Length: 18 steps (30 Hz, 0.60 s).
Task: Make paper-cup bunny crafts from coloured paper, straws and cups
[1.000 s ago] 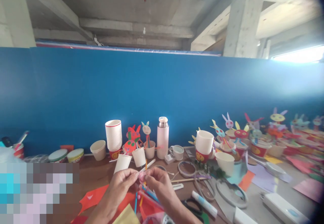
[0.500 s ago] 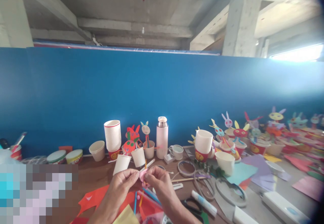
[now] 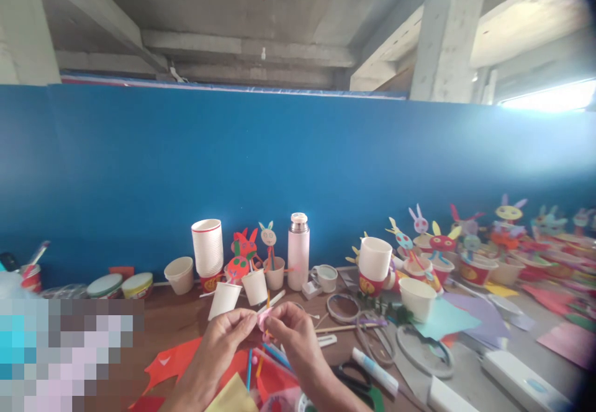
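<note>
Between my two hands is a small piece of pink paper (image 3: pixel 263 320), partly hidden by the fingers. My left hand (image 3: pixel 231 332) pinches its left side with thumb and forefinger. On the other side, my right hand (image 3: pixel 293 332) grips it the same way. A thin orange stick shows just above the pink piece. Under my hands lie orange-red paper (image 3: pixel 174 362), a yellow sheet (image 3: pixel 234 394) and several blue and orange sticks. White paper cups, one (image 3: pixel 225 301) tilted, stand just beyond, with red paper figures (image 3: pixel 238 267) in them.
A stack of paper cups (image 3: pixel 207 247), a pink thermos (image 3: pixel 298 257) and a small mug (image 3: pixel 326 278) line the blue partition (image 3: pixel 279 151). To the right lie tape rolls (image 3: pixel 343 309), black-handled scissors (image 3: pixel 350 376), a glue tube (image 3: pixel 375 371) and several cups with paper rabbits (image 3: pixel 444 241).
The pink paper has turned slightly between my fingertips. Both hands keep nearly the same place and grip.
</note>
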Each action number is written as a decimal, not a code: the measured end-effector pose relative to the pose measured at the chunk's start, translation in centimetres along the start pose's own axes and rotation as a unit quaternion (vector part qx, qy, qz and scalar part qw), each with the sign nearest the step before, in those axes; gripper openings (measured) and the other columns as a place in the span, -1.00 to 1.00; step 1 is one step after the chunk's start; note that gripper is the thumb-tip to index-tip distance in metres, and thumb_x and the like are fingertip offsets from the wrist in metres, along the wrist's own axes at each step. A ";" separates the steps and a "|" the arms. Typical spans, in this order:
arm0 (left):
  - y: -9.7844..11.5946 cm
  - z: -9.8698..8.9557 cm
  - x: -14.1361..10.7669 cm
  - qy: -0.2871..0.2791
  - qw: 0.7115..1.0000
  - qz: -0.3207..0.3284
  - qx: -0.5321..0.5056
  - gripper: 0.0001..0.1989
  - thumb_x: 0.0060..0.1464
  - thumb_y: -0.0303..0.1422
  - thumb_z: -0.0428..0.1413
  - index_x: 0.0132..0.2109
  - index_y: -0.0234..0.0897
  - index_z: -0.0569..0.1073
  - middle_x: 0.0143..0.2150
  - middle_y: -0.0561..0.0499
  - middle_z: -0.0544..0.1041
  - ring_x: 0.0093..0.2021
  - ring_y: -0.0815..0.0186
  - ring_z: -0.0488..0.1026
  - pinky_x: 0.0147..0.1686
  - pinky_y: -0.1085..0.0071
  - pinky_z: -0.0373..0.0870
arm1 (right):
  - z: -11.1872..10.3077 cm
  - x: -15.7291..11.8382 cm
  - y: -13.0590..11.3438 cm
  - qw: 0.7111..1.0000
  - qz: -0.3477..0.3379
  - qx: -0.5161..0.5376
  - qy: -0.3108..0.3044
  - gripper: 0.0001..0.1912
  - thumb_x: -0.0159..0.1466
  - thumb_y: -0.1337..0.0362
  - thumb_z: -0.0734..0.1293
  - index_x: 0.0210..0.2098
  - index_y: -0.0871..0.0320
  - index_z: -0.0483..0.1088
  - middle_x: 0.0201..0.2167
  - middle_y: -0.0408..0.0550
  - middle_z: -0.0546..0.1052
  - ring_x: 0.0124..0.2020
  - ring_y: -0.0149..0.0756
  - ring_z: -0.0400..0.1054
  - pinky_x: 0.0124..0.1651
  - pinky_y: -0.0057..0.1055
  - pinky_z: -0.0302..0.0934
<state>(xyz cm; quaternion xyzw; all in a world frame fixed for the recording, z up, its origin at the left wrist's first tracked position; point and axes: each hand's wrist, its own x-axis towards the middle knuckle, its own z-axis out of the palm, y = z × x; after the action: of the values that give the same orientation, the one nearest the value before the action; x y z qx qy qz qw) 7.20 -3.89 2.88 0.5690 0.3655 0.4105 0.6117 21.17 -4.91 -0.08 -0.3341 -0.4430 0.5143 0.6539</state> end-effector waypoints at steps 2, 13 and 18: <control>0.0 0.0 0.0 0.000 1.000 -0.002 -0.003 -0.72 -0.01 -0.18 0.16 -0.40 -0.35 0.51 -0.45 -0.01 0.55 -0.36 0.28 0.47 -0.23 0.39 0.40 | 0.0 0.1 0.3 1.000 -0.002 0.027 0.001 -0.86 0.00 0.40 0.36 -0.52 0.21 0.26 -0.55 -0.09 0.53 -0.60 -0.46 0.32 -0.47 -0.51 0.15; -0.4 -0.3 0.6 0.002 0.999 -0.016 0.035 -0.62 -0.16 -0.06 0.20 -0.47 -0.36 0.46 -0.62 0.07 0.44 -0.64 0.43 0.33 -0.58 0.52 0.25 | -0.3 0.3 1.2 0.999 0.019 0.044 -0.015 -0.62 -0.02 0.34 0.42 -0.28 0.17 0.19 -0.67 -0.33 0.39 -0.66 -0.55 0.17 -0.55 -0.58 -0.03; -0.3 -0.1 0.4 0.027 0.996 0.005 0.082 -0.76 -0.15 -0.23 0.20 -0.49 -0.34 0.43 -0.65 0.12 0.40 -0.64 0.44 0.32 -0.58 0.54 0.17 | -0.2 0.0 1.1 0.997 0.031 0.057 -0.048 -0.61 -0.04 0.35 0.43 -0.27 0.15 0.20 -0.67 -0.33 0.37 -0.63 -0.46 0.24 -0.50 -0.51 0.04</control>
<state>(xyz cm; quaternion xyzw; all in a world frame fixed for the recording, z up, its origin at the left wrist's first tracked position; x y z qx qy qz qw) 7.28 -3.48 2.61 0.6079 0.4116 0.3973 0.5506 20.91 -4.61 -1.08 -0.2843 -0.4333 0.5744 0.6337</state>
